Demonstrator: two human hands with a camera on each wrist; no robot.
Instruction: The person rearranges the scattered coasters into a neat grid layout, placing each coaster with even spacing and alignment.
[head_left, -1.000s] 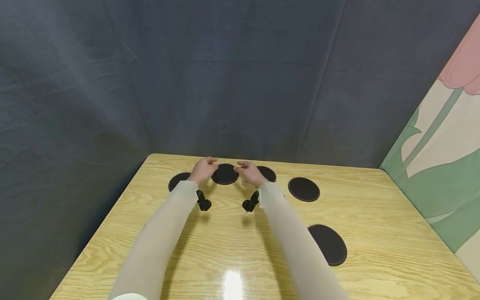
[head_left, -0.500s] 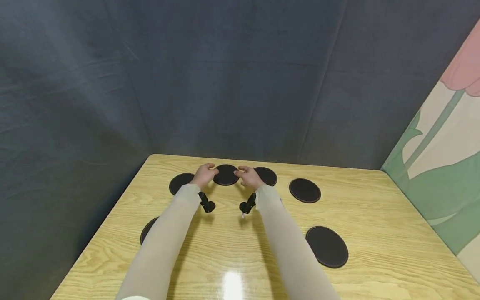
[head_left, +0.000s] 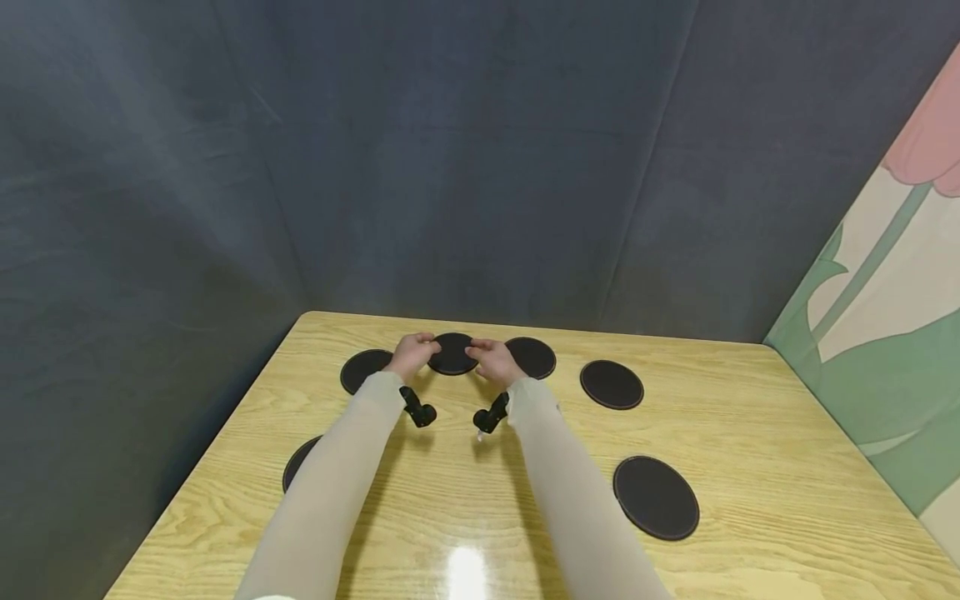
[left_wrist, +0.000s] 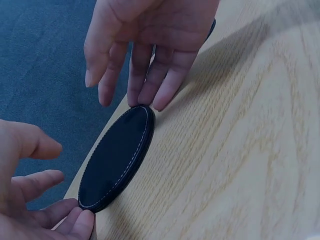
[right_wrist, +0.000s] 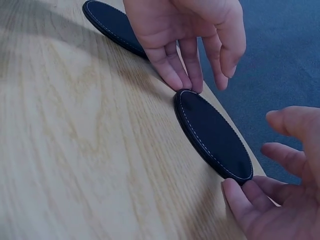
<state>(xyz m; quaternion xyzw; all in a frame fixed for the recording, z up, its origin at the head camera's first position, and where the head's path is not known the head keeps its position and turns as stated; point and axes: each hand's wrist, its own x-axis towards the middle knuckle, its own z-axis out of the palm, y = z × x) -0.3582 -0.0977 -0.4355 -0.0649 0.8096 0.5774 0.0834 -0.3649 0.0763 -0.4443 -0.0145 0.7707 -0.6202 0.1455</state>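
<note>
A round black coaster [head_left: 452, 354] with pale edge stitching lies flat near the table's back edge. Its rim looks layered in the wrist views; I cannot tell whether it is one piece or a stack. My left hand [head_left: 409, 356] touches its left edge with the tips of nearly straight lower fingers. On the opposite edge rest the fingertips of my right hand [head_left: 497, 362]. Thumbs and index fingers of both hands stay off the coaster [left_wrist: 117, 155], held apart in the air. Another black coaster [right_wrist: 112, 25] lies behind my right hand, partly hidden by it.
More black coasters form an arc on the wooden table [head_left: 480, 475]: two at left [head_left: 363, 371], partly hidden by my arm, and others at right, including a coaster [head_left: 612, 384] and a nearer coaster [head_left: 656, 497]. A dark curtain [head_left: 465, 167] hangs behind the table.
Both hands have lowered and come slightly closer together around the back coaster, and their fingertips now meet its edges. The coasters keep their places on the table.
</note>
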